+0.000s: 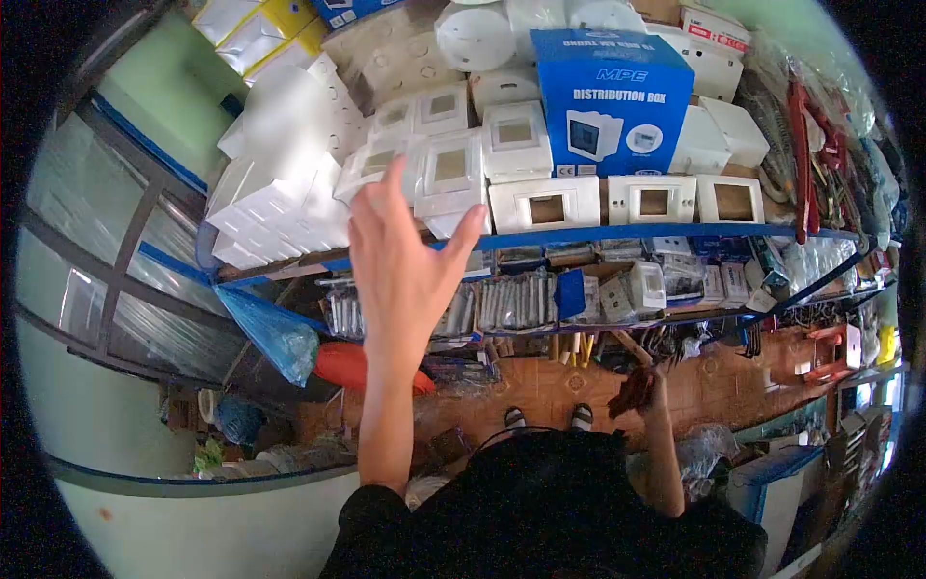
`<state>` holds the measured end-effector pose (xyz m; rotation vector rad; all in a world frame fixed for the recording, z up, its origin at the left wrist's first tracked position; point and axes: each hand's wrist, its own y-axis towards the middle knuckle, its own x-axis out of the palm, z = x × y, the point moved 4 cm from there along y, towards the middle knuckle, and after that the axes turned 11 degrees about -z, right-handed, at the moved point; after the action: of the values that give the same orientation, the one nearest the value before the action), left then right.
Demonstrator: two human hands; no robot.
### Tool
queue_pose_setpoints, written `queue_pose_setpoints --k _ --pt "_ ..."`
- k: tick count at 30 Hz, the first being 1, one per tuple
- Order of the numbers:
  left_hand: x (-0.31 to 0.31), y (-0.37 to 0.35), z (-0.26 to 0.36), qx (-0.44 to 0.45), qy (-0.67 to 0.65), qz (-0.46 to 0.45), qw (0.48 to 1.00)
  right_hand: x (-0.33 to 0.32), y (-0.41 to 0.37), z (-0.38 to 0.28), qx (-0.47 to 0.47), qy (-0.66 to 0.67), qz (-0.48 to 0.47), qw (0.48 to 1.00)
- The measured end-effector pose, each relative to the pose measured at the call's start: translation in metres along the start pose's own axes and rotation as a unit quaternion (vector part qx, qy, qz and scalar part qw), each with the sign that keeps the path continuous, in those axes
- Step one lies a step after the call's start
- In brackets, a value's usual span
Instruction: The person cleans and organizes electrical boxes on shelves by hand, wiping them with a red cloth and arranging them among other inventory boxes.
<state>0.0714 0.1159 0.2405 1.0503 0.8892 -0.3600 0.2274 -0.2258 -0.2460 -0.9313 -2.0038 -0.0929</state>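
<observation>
My left hand (403, 236) is raised in front of the upper shelf, its fingers apart and nothing held. Behind its fingertips stand white plastic boxes with beige windows (449, 166), the nearest things to it. White frames with rectangular openings (546, 205) line the shelf's front edge to the right of the hand. Lower down, my right hand (654, 391) has its fingers closed on a dark reddish-brown object (632, 390); its exact kind cannot be made out.
A blue distribution box carton (613, 101) stands on the upper shelf (579, 234). White boxes (280, 207) are stacked at its left. The lower shelf holds packed grey items (516, 302). A blue plastic bag (275, 333) hangs left, near a red object (342, 365).
</observation>
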Motion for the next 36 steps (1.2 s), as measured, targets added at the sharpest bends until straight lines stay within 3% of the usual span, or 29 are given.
queue_pose_setpoints --k 2,5,6,12,15,18,24,27,30,32,36 --pt "0.023 -0.003 -0.002 -0.022 0.016 -0.019 0.999 0.004 -0.02 0.024 0.037 0.034 0.068 0.996" --pt "0.045 -0.006 -0.002 -0.054 -0.015 -0.021 0.998 0.03 -0.044 0.034 0.132 0.056 0.083 0.986" --pt "0.049 -0.005 -0.003 -0.057 -0.04 -0.02 0.997 0.032 -0.041 0.039 0.114 0.101 0.031 0.988" --pt "0.047 -0.003 0.003 -0.062 -0.127 0.013 0.99 0.01 -0.043 0.058 0.119 0.061 0.117 0.984" --pt "0.041 -0.003 0.003 -0.04 -0.14 0.056 0.988 0.003 -0.042 0.055 0.152 0.09 0.027 0.984" --pt "0.028 -0.004 0.003 -0.015 -0.142 0.084 0.986 -0.006 -0.035 0.06 0.141 0.033 0.114 0.983" --pt "-0.001 -0.034 -0.001 -0.065 -0.304 0.129 0.942 0.057 -0.046 0.021 0.167 -0.03 0.074 0.983" --pt "-0.012 -0.061 -0.008 -0.047 -0.286 0.173 0.941 0.041 -0.037 0.033 0.156 0.11 0.029 0.981" --pt "-0.015 -0.093 -0.014 -0.028 -0.214 0.184 0.959 0.043 -0.031 0.029 0.161 -0.096 0.105 0.977" --pt "-0.012 -0.109 -0.016 -0.032 -0.238 0.171 0.956 0.071 -0.021 0.012 0.105 -0.22 0.124 0.962" --pt "-0.006 -0.13 -0.013 -0.016 -0.214 0.115 0.97 0.216 -0.029 -0.042 0.016 -0.319 -0.019 0.947"
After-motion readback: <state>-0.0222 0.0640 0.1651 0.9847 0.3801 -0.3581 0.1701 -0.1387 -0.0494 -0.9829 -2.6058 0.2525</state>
